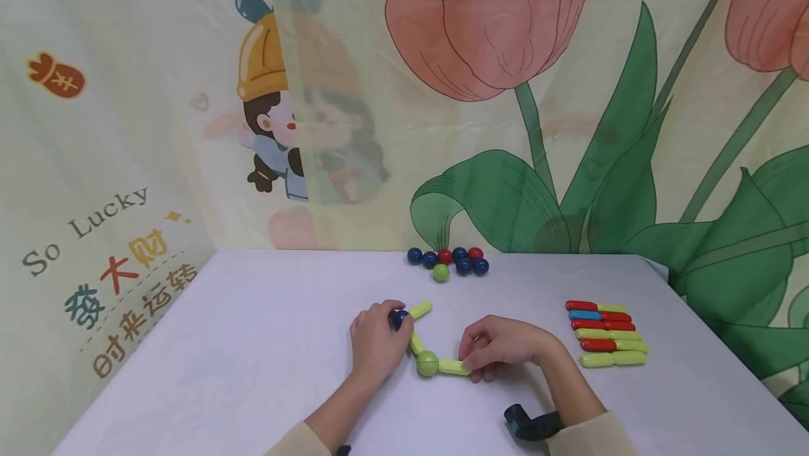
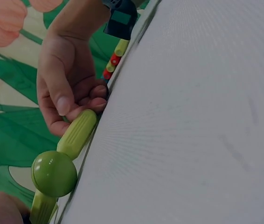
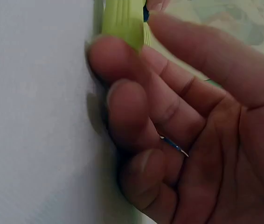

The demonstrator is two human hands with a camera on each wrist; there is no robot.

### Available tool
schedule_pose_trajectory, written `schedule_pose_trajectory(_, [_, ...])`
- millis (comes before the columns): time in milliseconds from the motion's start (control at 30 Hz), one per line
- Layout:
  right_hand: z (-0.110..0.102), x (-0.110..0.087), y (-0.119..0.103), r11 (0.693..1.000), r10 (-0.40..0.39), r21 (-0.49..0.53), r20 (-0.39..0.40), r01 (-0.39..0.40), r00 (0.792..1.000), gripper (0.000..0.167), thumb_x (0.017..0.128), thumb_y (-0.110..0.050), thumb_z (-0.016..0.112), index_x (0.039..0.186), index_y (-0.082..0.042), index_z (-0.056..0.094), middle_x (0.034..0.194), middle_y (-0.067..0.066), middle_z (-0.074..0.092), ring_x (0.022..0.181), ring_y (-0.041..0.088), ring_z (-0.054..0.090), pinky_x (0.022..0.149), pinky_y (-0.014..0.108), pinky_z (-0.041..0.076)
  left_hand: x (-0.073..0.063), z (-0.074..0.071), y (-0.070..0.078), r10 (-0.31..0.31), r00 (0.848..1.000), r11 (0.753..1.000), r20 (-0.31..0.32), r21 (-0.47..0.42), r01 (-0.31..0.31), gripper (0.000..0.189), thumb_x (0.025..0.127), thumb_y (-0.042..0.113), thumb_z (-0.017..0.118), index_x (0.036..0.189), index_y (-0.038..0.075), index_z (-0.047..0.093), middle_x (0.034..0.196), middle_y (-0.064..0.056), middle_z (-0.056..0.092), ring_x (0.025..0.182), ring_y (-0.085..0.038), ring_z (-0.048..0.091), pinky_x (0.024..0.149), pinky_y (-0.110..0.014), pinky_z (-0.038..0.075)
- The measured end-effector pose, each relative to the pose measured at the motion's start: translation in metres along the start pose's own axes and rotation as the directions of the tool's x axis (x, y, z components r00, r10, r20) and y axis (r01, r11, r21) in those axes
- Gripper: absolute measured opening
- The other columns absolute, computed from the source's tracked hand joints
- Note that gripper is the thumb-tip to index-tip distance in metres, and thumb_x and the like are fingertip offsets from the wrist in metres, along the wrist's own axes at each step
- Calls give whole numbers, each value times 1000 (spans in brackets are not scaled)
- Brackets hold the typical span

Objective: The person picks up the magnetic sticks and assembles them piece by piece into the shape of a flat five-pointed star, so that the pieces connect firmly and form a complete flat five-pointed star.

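My left hand [image 1: 378,340] grips a dark blue ball [image 1: 399,319], partly covered by its fingers. A yellow-green stick [image 1: 421,310] sticks out from that ball towards the back right. Another yellow-green stick [image 1: 416,343] runs from beside the blue ball to a green ball [image 1: 427,363]. From the green ball a third yellow-green stick [image 1: 452,367] points right, its far end between the thumb and finger of my right hand [image 1: 502,345]. The left wrist view shows the green ball [image 2: 54,173] up close; in the right wrist view the fingers [image 3: 128,109] cover the stick's end.
At the table's back lies a cluster of dark blue, red and green balls [image 1: 441,272]. Several two-part sticks [image 1: 608,335] in red, yellow-green and blue lie in a column on the right. A printed curtain hangs behind the white table [image 1: 221,372].
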State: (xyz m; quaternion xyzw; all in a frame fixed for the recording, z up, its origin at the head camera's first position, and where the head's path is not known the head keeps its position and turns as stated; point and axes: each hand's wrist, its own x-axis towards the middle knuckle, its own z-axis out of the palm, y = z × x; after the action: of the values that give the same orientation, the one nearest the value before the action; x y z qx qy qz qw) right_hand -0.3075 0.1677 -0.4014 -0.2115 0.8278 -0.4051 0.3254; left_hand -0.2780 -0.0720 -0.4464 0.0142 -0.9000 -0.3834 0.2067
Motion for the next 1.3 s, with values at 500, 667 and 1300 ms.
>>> schedule_pose_trajectory(500, [-1, 47, 23, 979, 98, 203, -572, 24, 815, 21, 98, -18, 67, 116, -6, 67, 92, 8, 67, 60, 19, 60, 52, 26, 49, 6, -2, -8, -27, 1000, 1000, -7, -14, 27, 19, 89, 22, 73, 105, 13, 76, 96, -5, 74, 109, -32, 61, 113, -59, 29])
schedule_pose_trajectory(667, [0, 63, 20, 984, 78, 169, -654, 46, 752, 29, 98, -19, 68, 124, -7, 64, 96, 11, 65, 58, 20, 59, 50, 26, 50, 10, -5, -13, -31, 999, 999, 7, -25, 31, 20, 90, 23, 71, 106, 13, 76, 98, -5, 74, 113, -35, 60, 118, -66, 21])
schedule_pose_trajectory(1300, [-15, 101, 7, 998, 4, 56, -650, 43, 760, 61, 95, -20, 72, 152, -18, 49, 94, 11, 64, 50, 15, 53, 44, 25, 46, 17, -6, -15, -27, 999, 999, 23, -32, 28, 21, 91, 23, 71, 109, 14, 76, 104, -6, 74, 118, -35, 59, 120, -68, 17])
